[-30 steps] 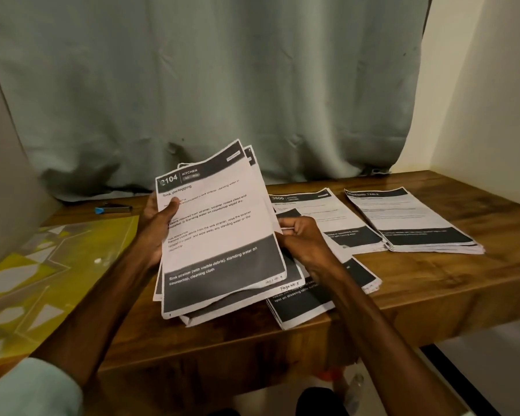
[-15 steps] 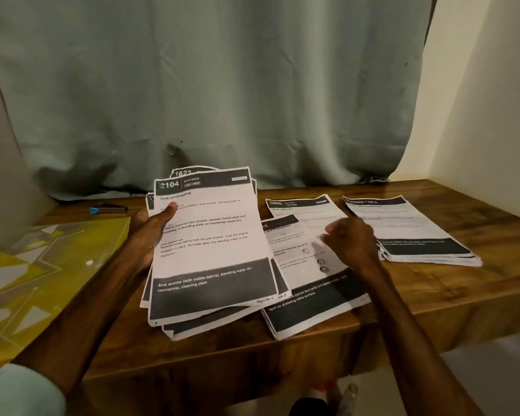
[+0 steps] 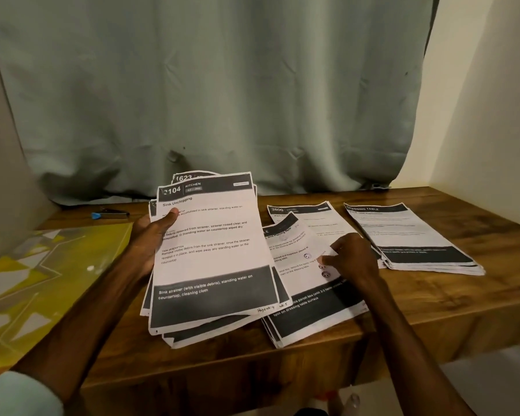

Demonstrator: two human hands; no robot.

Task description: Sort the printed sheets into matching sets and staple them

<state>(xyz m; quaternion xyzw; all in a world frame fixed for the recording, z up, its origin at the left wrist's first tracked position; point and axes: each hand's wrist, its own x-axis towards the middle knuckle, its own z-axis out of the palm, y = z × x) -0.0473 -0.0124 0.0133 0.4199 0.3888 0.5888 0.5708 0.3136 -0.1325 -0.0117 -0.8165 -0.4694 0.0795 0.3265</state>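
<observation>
1. Holding one fanned sheaf [image 3: 210,250] above the table [image 3: 433,310], your left hand [image 3: 150,235] grips its left edge with the thumb curled over the front page, headed "Sink Unclogging". At least three sheets show in the fan.
2. Your right hand [image 3: 354,259] is down on the near pile [image 3: 309,313], and its fingertips pinch the right edge of the top sheet [image 3: 297,250].
3. You have three piles on the wood: the near pile, a "3800" pile [image 3: 312,217] partly under it and behind it, and a right pile [image 3: 418,235] just beside those two.
4. One blue-tipped tool [image 3: 110,214] lies at the back left, well apart from the piles. You cannot tell from here what it is.
5. One yellow folder [image 3: 42,280] lies to the left of your left arm.
6. Edges: the near pile's lower corner reaches the table's front edge, and the right pile sits square, clear of it.
7. Room: bare wood shows in front of the right pile and between the folder and the sheaf.
</observation>
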